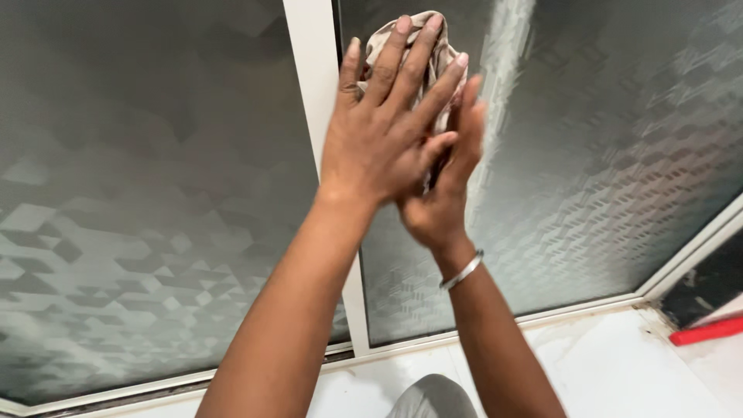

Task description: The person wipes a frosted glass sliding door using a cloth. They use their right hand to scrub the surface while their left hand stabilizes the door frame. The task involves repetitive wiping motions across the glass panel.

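Here both hands press one beige cloth against the frosted window: left hand spread flat, right hand apparently gripping it.

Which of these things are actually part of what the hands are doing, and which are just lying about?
In use:
- beige cloth, pressed to the glass
- left hand flat over it
- right hand beside it
- frosted patterned glass pane
- white frame bar

Lying about:
- red object at the right edge
- white sill
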